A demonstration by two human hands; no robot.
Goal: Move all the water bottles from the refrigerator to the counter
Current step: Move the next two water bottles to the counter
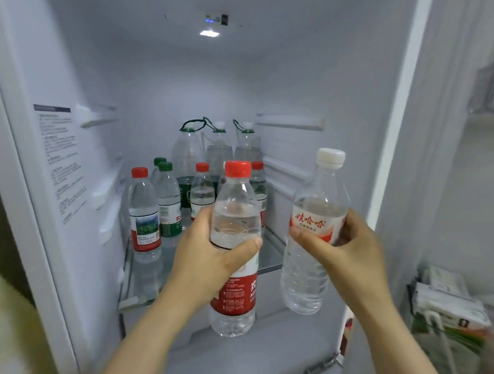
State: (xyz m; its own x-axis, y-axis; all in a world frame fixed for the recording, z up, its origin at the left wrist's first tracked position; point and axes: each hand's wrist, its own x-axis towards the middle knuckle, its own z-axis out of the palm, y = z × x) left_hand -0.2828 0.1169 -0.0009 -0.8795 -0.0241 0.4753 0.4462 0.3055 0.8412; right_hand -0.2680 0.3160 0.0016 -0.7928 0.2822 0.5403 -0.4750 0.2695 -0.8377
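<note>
My left hand [206,254] grips a red-capped water bottle with a red label [237,296] around its middle, held upright in front of the open refrigerator. My right hand [343,244] holds a white-capped bottle with a red and white label [313,212], tilted slightly right. Both bottles hang in the air in front of the glass shelf [137,298]. On that shelf stand several more bottles: a red-capped one [144,218] at the left, green-capped ones [168,202] beside it, and three large handled jugs [187,152] at the back.
The refrigerator's white left wall [66,156] carries a printed sticker. The open door's shelf [447,313] at the lower right holds packaged goods. A lower compartment floor [249,355] lies beneath the held bottles.
</note>
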